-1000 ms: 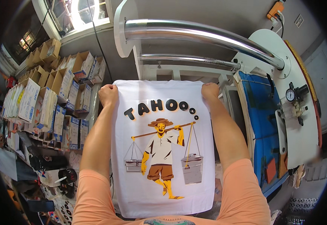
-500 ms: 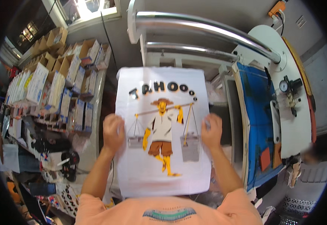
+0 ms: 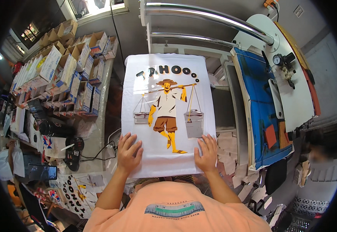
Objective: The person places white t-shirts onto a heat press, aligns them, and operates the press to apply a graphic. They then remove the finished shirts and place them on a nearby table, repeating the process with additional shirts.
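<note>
A white cloth lies spread in front of me, fairly flat with rounded corners. Its coloured print shows a yellow figure in a hat and brown shorts, with a pole and two grey buckets under bold black lettering. My left hand rests on the cloth's near left edge, fingers apart. On the near right edge lies my right hand, its fingers also spread, close to the right bucket of the print. Neither hand holds anything. Whatever supports the cloth is hidden beneath it.
At left, cardboard boxes crowd a table, with a black tape dispenser nearer me. To the right stands a blue screen frame beside a white machine plate with a pressure gauge. Metal tubes span the far side.
Both hands have come down toward the cloth's near corners. Their fingers, curled beside the edges before, now lie spread on it. The whole view has shifted, showing more of the near side.
</note>
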{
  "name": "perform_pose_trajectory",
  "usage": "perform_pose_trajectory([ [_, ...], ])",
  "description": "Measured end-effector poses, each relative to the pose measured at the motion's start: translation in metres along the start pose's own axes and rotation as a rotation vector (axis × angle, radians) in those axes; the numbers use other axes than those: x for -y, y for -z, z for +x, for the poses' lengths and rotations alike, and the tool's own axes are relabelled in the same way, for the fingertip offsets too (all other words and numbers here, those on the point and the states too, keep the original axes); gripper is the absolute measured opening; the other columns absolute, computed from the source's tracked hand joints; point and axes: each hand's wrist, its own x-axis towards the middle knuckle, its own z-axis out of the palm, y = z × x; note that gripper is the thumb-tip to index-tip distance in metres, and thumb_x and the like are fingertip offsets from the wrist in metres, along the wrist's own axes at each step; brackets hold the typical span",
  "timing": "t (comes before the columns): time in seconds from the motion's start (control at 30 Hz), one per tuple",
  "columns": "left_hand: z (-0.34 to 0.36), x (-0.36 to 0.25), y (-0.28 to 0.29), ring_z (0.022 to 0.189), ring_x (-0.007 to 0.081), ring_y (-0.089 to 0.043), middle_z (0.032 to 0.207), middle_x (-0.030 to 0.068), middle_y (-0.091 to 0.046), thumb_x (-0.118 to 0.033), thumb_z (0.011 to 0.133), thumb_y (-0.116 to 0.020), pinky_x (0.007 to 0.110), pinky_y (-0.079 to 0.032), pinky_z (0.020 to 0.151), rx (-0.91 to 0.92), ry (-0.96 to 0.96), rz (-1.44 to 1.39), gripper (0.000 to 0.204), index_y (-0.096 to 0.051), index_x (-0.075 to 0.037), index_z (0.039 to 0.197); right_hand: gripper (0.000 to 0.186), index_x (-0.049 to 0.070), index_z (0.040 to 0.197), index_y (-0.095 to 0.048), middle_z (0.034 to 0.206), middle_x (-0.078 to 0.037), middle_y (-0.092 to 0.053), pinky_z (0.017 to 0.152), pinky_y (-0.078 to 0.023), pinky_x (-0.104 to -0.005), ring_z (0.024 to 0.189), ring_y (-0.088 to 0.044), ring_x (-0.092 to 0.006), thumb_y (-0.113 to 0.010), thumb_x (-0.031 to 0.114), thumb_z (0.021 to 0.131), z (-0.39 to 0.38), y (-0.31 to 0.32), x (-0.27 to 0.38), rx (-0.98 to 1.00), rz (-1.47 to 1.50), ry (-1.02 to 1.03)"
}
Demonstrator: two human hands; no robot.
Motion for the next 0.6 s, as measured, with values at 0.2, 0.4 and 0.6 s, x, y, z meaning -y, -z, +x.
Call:
perform_pose_trajectory([
  [0.2, -0.004, 0.002, 0.000, 0.124, 0.0356, -0.051, 0.121, 0.0138, -0.063, -0.013, 0.076, -0.074, 0.054, -0.032, 0.109, -0.011, -0.028, 0.006, 0.024, -0.072, -0.007, 0.099, 0.032, 0.003, 0.108, -0.065, 0.125, -0.018, -0.059, 0.107, -0.037, -0.0529, 0.121, -0.052, -0.0391, -0.067, 0.014, 0.078, -0.001, -0.001, 0.000, -0.055, 0.019, 0.025],
  [0.4, -0.002, 0.003, 0.000, 0.124, 0.0357, -0.051, 0.121, 0.0134, -0.062, -0.015, 0.077, -0.072, 0.055, -0.032, 0.109, -0.007, -0.033, 0.021, 0.030, -0.069, -0.006, 0.105, 0.032, 0.004, 0.108, -0.065, 0.127, -0.020, -0.058, 0.107, -0.037, -0.0522, 0.122, -0.051, -0.0394, -0.067, 0.015, 0.078, 0.000, 0.002, 0.002, -0.055, 0.015, 0.015],
  [0.6, 0.002, -0.007, 0.004, 0.121, 0.0352, -0.049, 0.117, 0.0130, -0.060, -0.016, 0.076, -0.070, 0.055, -0.032, 0.107, 0.017, -0.023, 0.091, 0.033, -0.065, -0.006, 0.107, 0.030, 0.004, 0.107, -0.066, 0.124, -0.018, -0.058, 0.108, -0.035, -0.0526, 0.123, -0.051, -0.0372, -0.066, 0.018, 0.080, 0.001, 0.000, 0.002, -0.046, 0.029, -0.013],
])
